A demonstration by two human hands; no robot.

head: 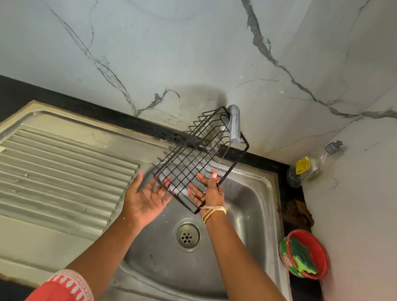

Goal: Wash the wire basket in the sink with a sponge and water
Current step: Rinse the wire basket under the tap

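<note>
the right hand gripped the wire basket at its near end, long axis toward the tap at frame centre, left hand open beside.

- Even, fairly bright light; no source in view.
- Soft round shadow on the wall behind the tap.
- Dull sheen on the sink.
- Wide-angle bending at the edges.
- Slightly soft, compressed detail; pinkish tint at the lower right corner.
</note>
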